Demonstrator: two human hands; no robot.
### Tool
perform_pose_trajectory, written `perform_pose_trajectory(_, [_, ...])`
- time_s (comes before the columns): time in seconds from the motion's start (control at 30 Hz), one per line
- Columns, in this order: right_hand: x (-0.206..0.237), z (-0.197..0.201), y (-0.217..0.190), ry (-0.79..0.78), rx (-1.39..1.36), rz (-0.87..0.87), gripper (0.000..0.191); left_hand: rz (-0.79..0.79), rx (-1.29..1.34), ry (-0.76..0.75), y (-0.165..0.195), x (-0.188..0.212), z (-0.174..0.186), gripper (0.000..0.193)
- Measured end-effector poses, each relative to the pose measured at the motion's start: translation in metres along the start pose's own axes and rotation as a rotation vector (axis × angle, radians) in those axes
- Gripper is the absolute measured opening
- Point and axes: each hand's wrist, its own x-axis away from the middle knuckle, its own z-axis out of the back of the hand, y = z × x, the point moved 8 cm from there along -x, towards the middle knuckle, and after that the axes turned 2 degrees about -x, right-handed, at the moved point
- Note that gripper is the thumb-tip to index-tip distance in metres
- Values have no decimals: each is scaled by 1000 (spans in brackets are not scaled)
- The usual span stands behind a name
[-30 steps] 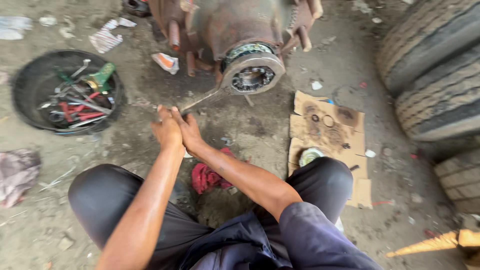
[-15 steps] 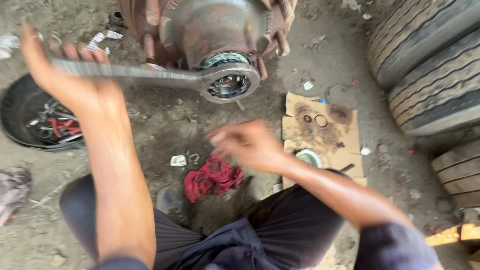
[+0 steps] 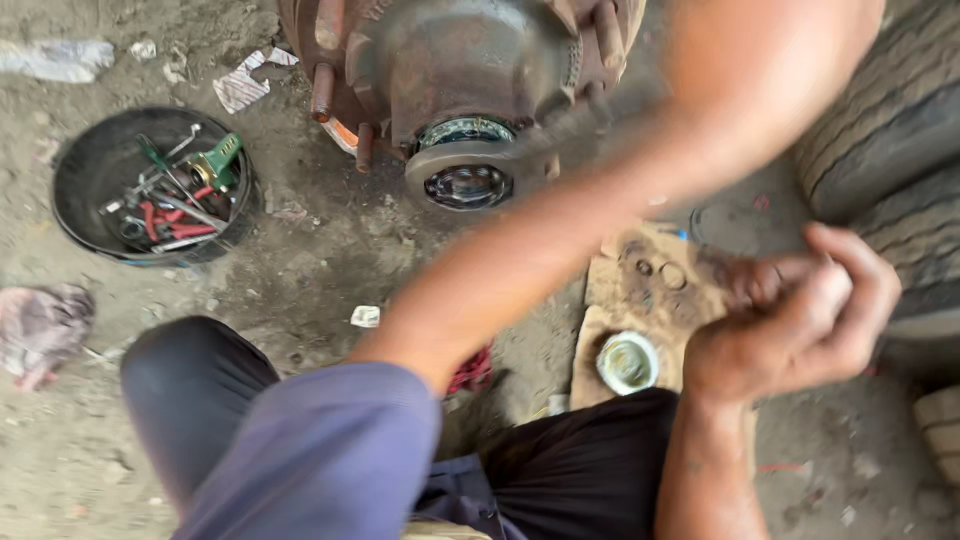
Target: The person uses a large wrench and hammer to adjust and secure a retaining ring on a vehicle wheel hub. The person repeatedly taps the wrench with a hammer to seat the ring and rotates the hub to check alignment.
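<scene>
Rusty metal, a wheel hub (image 3: 470, 90), stands on the dirt floor (image 3: 320, 270), up and left of the right hand (image 3: 800, 320). That hand is curled into a loose fist, its grip narrow around something small and dark that cannot be made out, just above a greasy cardboard sheet (image 3: 650, 300). Beside the wrist lies a round tin (image 3: 628, 362). The left arm (image 3: 600, 190) sweeps blurred across the view, its hand out of sight. Far left sits a black tool tub (image 3: 90, 170).
</scene>
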Motion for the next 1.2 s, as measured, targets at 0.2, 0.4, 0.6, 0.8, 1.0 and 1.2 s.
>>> perform_pose_trajectory(0.2, [1, 13, 0, -7, 104, 52, 28, -157, -350, -1112, -52, 319, -98, 18])
perform_pose_trajectory(0.4, [10, -10, 13, -132, -1, -93, 23, -670, -695, -1078, -89, 414, -47, 22])
perform_pose_trajectory(0.6, [24, -48, 17, -378, 45, -241, 14, -186, -754, -1753, -165, 445, 14, 28])
perform_pose_trajectory(0.8, [33, -56, 20, -494, 118, -316, 18, 948, -618, -1316, -268, 446, 209, 74])
perform_pose_trajectory(1.0, [30, -92, 27, -488, 62, -353, 19, 1605, 1184, 574, -247, 398, 256, 40])
perform_pose_trajectory(1.2, [22, -87, 18, -445, 119, -303, 18, 1243, 1398, 1181, -240, 281, 332, 69])
